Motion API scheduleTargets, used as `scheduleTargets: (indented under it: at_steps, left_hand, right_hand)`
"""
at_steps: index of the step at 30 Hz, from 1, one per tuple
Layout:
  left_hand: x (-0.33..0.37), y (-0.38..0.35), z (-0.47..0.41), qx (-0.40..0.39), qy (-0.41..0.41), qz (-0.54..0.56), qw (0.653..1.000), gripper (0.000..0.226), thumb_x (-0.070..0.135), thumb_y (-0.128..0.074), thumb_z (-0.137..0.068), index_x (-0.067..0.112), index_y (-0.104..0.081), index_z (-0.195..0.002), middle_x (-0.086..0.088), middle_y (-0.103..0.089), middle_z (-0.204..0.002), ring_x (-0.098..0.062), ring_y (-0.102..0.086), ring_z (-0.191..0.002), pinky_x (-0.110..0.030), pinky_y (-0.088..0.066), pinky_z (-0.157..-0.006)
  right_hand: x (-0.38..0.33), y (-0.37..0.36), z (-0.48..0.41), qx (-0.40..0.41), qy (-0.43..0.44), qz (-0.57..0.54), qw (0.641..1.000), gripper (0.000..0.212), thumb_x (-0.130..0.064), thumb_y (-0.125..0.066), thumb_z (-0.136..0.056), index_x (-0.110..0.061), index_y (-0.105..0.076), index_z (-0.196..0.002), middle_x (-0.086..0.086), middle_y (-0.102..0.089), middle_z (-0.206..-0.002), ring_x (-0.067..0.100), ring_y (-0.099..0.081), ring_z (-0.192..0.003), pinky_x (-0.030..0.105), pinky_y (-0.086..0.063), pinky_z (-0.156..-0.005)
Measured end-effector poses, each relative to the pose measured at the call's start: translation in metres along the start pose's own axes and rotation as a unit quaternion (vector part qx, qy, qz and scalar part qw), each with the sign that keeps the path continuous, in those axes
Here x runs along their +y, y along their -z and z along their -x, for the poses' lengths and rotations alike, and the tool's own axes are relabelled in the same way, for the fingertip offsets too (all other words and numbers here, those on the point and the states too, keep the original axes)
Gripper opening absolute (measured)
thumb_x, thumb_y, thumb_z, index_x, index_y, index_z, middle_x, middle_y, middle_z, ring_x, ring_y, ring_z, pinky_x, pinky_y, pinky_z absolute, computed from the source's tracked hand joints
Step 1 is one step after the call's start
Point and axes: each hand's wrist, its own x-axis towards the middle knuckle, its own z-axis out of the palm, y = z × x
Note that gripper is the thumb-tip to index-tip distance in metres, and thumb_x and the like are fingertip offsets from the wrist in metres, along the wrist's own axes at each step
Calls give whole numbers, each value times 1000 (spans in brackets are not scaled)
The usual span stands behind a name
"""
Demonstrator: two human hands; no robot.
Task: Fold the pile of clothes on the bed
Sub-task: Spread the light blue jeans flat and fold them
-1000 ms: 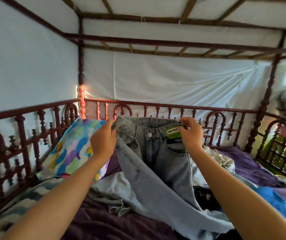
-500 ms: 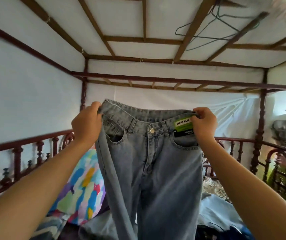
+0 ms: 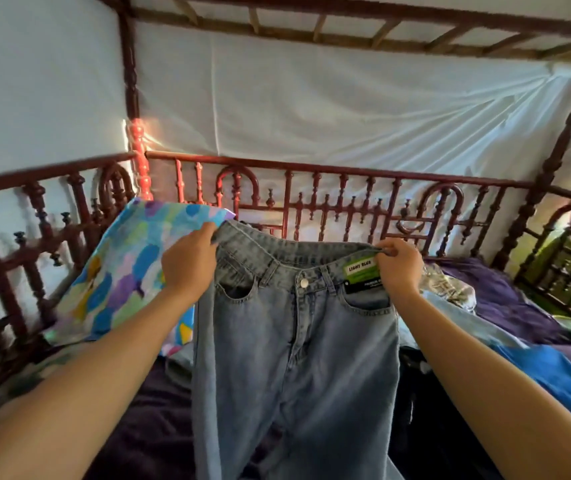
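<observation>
Light blue jeans [image 3: 294, 348] hang upright in front of me, front side facing me, with a green tag near the waistband. My left hand [image 3: 188, 263] grips the waistband's left corner. My right hand [image 3: 398, 265] pinches the right corner beside the tag. The legs drop out of view below. Behind the jeans on the right lies a pile of clothes [image 3: 450, 289], partly hidden, with a blue garment [image 3: 540, 372] among them.
A multicoloured pillow [image 3: 124, 268] leans against the dark red wooden railing [image 3: 311, 202] at the left. A purple sheet [image 3: 505, 292] covers the bed. Carved railings enclose the bed on three sides, with white cloth behind.
The jeans were lifted high half a second ago and now hang lower, near the railing's height. My view has tilted back down toward the bed. Both hands keep their hold.
</observation>
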Motion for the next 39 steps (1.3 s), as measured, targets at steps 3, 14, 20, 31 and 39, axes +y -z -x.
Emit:
scheduleTargets:
  at_steps: [3,14,20,31,39]
  left_hand:
    - [-9,-39,-44,-4,-13,10,1000,25,17,-46,-95,7,-54,-116,-21,-64,-101,-41,-58,-91,-44,-42,-68]
    - [-70,-214,-90,-210,40,-18,977,69,40,-53,-91,10,-21,-146,-21,-38,-139,-41,-40,-122,-47,-39,-91]
    - [-106,-267,19,-331,80,13,940,67,39,-53,-91,8,-25,-144,-18,-44,-135,-36,-45,-119,-44,-40,-90]
    - [-80,-266,198,-480,30,9,877,53,32,-67,-81,7,-53,-125,-13,-59,-118,-35,-57,-107,-43,-49,-77]
    - [-75,-267,290,-498,-36,28,866,49,19,-87,-54,5,-67,-96,-13,-64,-88,-37,-64,-76,-41,-52,-47]
  right_hand:
    - [-2,-34,-38,22,-17,37,999,24,-3,-52,-89,-12,-66,-107,9,-51,-114,19,-49,-84,23,-36,-67]
    - [72,-168,-103,-170,-123,33,977,69,-10,-57,-88,-16,-22,-147,1,-57,-110,19,-51,-104,33,-43,-86]
    - [161,-203,-23,-263,-221,93,934,60,-15,-57,-91,-15,-29,-145,11,-53,-122,24,-53,-107,28,-41,-82]
    - [277,-169,166,-403,-324,233,823,47,-16,-61,-88,-9,-47,-132,11,-53,-130,25,-50,-119,30,-39,-94]
    - [343,-108,244,-458,-286,403,739,49,-32,-53,-89,-24,-38,-135,2,-44,-137,25,-42,-127,34,-38,-97]
